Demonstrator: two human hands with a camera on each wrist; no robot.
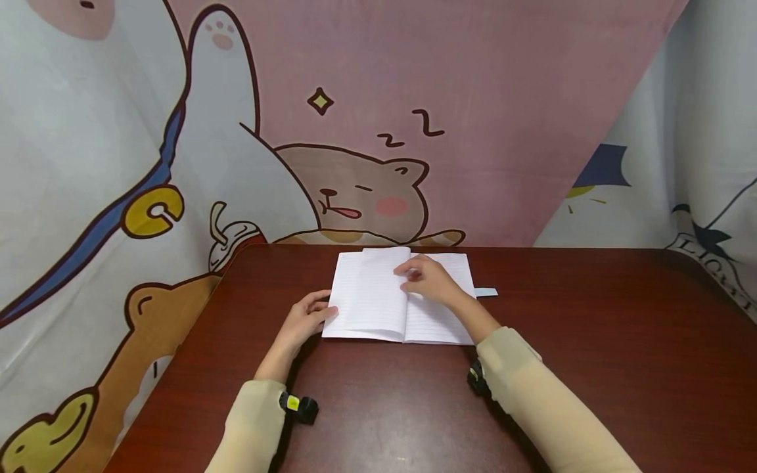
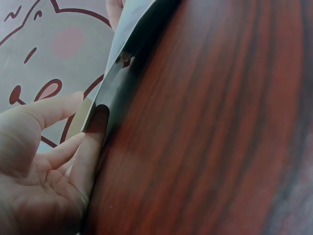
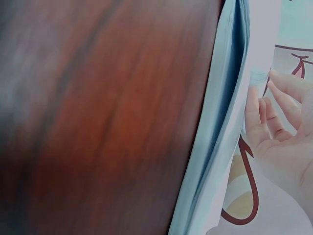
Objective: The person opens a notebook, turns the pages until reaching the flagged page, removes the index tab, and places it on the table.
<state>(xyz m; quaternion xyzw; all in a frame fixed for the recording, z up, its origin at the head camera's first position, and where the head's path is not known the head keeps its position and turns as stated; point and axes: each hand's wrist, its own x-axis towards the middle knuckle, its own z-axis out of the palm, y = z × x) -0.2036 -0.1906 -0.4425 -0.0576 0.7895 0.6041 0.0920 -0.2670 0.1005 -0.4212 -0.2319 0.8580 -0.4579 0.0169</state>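
Notebook of white ruled paper, centre fold running straight ahead: left hand pinches its left edge; right hand, fingers loosely parted, nearer the fold!

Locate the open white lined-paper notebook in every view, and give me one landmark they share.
Head: the open white lined-paper notebook lies just below the picture's centre.
Left wrist: the notebook, seen edge-on, slants from top centre down to left of centre.
Right wrist: the notebook slants from top right down to bottom centre.
Shared landmark: the dark red-brown wood-grained tabletop.
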